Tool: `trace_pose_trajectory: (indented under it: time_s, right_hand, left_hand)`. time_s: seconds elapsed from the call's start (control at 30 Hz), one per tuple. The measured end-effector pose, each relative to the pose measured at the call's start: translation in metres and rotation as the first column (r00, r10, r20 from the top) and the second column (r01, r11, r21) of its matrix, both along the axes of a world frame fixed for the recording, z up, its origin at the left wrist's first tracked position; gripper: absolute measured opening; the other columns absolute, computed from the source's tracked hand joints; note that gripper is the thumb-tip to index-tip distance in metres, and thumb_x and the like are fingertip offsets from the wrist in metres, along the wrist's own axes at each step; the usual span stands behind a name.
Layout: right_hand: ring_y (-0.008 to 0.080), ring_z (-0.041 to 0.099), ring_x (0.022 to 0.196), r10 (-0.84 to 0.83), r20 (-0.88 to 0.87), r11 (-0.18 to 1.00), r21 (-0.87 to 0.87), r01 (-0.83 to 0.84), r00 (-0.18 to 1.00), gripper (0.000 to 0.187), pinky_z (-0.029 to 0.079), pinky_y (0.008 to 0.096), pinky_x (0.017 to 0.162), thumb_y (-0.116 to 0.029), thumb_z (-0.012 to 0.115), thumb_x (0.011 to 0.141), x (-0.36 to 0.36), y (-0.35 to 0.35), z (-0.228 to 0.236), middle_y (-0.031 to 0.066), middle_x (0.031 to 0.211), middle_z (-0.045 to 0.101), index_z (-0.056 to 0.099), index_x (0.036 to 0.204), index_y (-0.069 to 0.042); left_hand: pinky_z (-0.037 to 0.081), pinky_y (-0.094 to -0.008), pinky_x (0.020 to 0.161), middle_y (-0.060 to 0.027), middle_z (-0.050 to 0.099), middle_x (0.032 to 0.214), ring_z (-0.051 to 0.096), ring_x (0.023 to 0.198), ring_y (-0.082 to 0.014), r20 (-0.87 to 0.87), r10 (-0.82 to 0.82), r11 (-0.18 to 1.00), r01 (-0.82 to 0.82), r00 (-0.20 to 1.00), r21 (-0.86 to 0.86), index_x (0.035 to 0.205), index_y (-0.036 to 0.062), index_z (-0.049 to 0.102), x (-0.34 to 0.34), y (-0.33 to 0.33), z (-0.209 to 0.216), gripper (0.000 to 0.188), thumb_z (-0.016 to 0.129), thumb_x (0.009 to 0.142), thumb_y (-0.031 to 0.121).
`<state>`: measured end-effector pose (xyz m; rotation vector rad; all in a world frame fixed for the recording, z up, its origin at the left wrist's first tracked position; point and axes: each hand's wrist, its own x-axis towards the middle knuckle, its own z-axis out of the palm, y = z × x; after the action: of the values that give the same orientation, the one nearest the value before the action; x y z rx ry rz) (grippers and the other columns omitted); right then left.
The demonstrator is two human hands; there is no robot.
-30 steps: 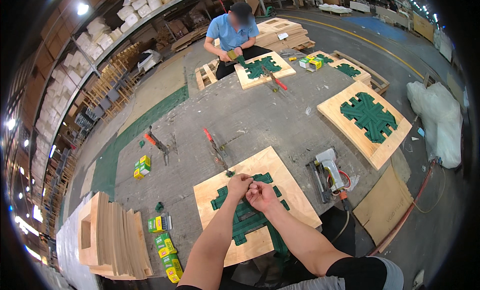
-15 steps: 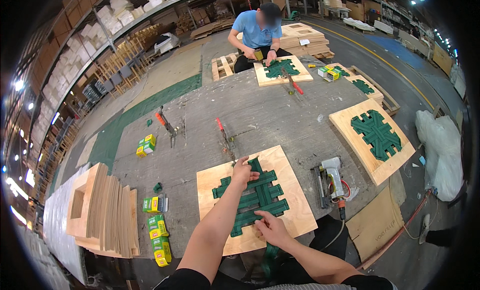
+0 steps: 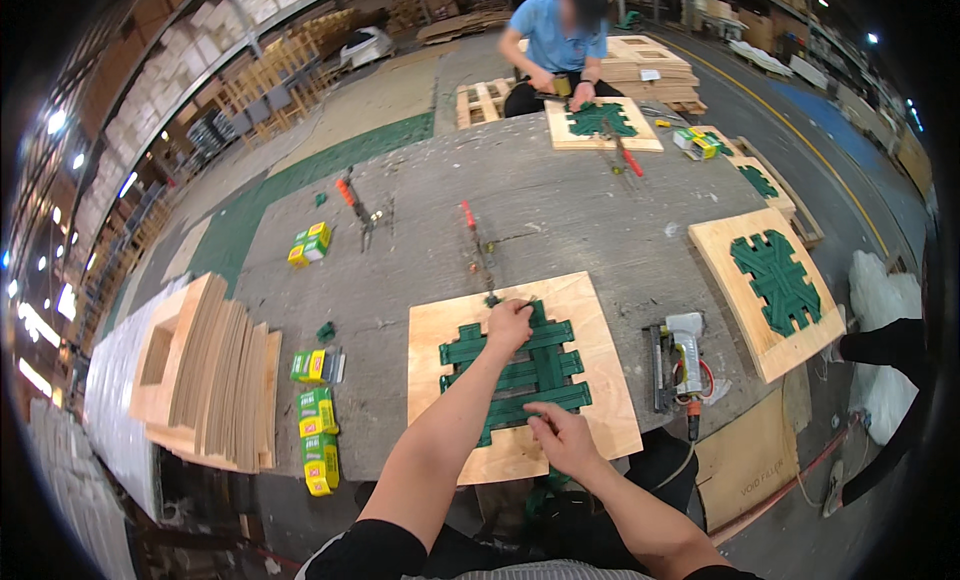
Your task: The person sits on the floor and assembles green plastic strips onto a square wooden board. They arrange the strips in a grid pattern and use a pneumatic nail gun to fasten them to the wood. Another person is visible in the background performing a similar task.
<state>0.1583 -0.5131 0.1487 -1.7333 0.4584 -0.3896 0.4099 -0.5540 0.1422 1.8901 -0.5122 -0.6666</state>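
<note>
A square plywood board (image 3: 610,380) lies in front of me, with green webbing straps (image 3: 548,378) woven crosswise over its middle. My left hand (image 3: 510,323) is at the far end of the weave, fingers closed on a strap there; the exact pinch is partly hidden by the hand. My right hand (image 3: 565,442) hovers at the near right of the weave, index finger stretched along the lowest crosswise strap and thumb apart from it. A red-handled clamp (image 3: 478,242) stands just beyond the board's far edge. More green strap hangs below the near edge.
A pneumatic staple gun (image 3: 688,355) lies right of the board. Green-and-yellow boxes (image 3: 318,412) and stacked wooden frames (image 3: 185,365) are at left. A finished-looking webbed board (image 3: 770,290) sits at right. Across the table (image 3: 400,200), a co-worker (image 3: 560,45) handles another board.
My left hand has gone from fingers extended to curled onto the far strap. My right hand stays near the lowest crosswise strap. The view has shifted, and a person's leg has come in at right.
</note>
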Motion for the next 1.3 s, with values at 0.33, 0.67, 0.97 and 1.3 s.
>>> trace_pose_trajectory:
  time_s: [0.33, 0.67, 0.97, 1.3]
  right_hand:
    - [0.0177, 0.07, 0.075, -0.009, 0.049, 0.992, -0.127, 0.015, 0.999, 0.021, 0.054, 0.0307, 0.067, -0.013, 0.065, 0.098, 0.001, 0.022, -0.017, 0.014, 0.091, 0.074, 0.072, 0.114, -0.001]
    - [0.0175, 0.07, 0.072, -0.276, 0.019, 0.945, -0.177, 0.275, 0.961, 0.018, 0.055, 0.0314, 0.066, -0.01, 0.067, 0.096, 0.089, -0.108, 0.002, 0.011, 0.092, 0.074, 0.069, 0.111, 0.0]
    - [0.0291, 0.074, 0.096, -0.171, -0.068, 0.925, -0.356, 0.136, 0.983, 0.018, 0.057, 0.0393, 0.083, -0.011, 0.072, 0.091, 0.14, -0.146, -0.018, 0.0128, 0.099, 0.076, 0.07, 0.109, -0.008]
    - [0.0312, 0.07, 0.099, -0.179, -0.092, 0.868, -0.483, 0.113, 0.98, 0.017, 0.056, 0.0413, 0.083, -0.012, 0.071, 0.091, 0.143, -0.144, -0.015, 0.0107, 0.107, 0.073, 0.073, 0.107, -0.009]
  left_hand:
    - [0.05, -0.0283, 0.052, -0.0039, 0.071, 0.087, 0.058, 0.057, -0.0107, -0.111, 0.054, 0.996, -0.062, 0.992, -0.068, 0.116, 0.0005, 0.073, -0.001, 0.004, -0.003, 0.024, 0.072, 0.095, 0.011]
    - [0.05, -0.0264, 0.052, -0.0028, 0.07, 0.088, 0.057, 0.057, -0.0094, -0.22, 0.001, 0.989, -0.033, 0.975, -0.142, 0.118, 0.0016, 0.072, 0.007, 0.016, -0.002, 0.023, 0.068, 0.099, 0.012]
    - [0.05, -0.0273, 0.048, -0.0048, 0.067, 0.089, 0.06, 0.055, -0.0103, -0.277, 0.007, 0.987, -0.052, 0.961, -0.154, 0.122, 0.0004, 0.069, 0.007, 0.014, 0.004, 0.027, 0.067, 0.098, 0.012]
    - [0.057, -0.0321, 0.064, -0.0087, 0.064, 0.093, 0.067, 0.075, -0.0172, 0.212, -0.052, 0.978, 0.093, 0.976, -0.189, 0.125, 0.0034, 0.067, 0.008, 0.022, -0.019, 0.034, 0.071, 0.092, 0.008]
